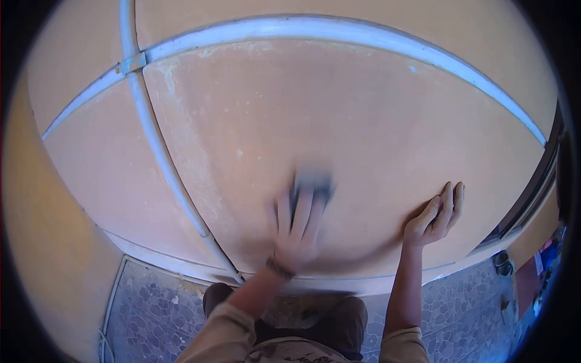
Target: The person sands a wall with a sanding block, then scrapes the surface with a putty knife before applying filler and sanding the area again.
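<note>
My left hand (296,227), smeared by motion, presses a piece of dark grey sandpaper (313,181) against the peach-coloured wall (351,133). Its fingers lie over the blurred sandpaper, and a dark band circles the wrist. Further right, my right hand (434,218) is by the wall with its fingers apart and slightly bent, holding nothing. Pale scuffs and small white specks mark the wall's surface up and left of my left hand.
A white pipe (158,151) runs down the wall on the left, crossing a white horizontal strip (290,27) at a bracket (131,63). Below lies a stone-patterned floor (160,311). Dark shoes (502,263) stand at the right, near a dark frame (514,221).
</note>
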The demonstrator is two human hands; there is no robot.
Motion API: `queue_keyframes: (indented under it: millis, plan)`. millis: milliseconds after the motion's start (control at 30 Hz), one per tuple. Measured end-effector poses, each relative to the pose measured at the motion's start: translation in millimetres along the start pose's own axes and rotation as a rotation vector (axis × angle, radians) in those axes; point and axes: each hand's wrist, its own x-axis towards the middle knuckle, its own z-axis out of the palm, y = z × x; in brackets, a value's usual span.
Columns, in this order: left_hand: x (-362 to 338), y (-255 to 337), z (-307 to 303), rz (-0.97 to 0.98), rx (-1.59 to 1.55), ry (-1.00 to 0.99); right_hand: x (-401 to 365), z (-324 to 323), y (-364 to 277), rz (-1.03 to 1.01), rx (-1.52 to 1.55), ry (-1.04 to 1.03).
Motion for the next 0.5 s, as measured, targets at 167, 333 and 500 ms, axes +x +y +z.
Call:
queue_keyframes:
  millis: [167,333,500]
  plan:
    - [172.4,-11.6,-34.9,0.08,-0.087,0.17,-0.4,-0.8,-0.6,0.024,0.008,-0.009]
    - [-110.8,9.3,21.9,0.09,-0.059,-0.043,-0.9,-3.7,0.9,0.025,0.061,-0.02]
    - [142.1,23.5,-22.3,0.101,-0.065,0.062,-1.4,-3.1,1.8,0.033,0.103,-0.005]
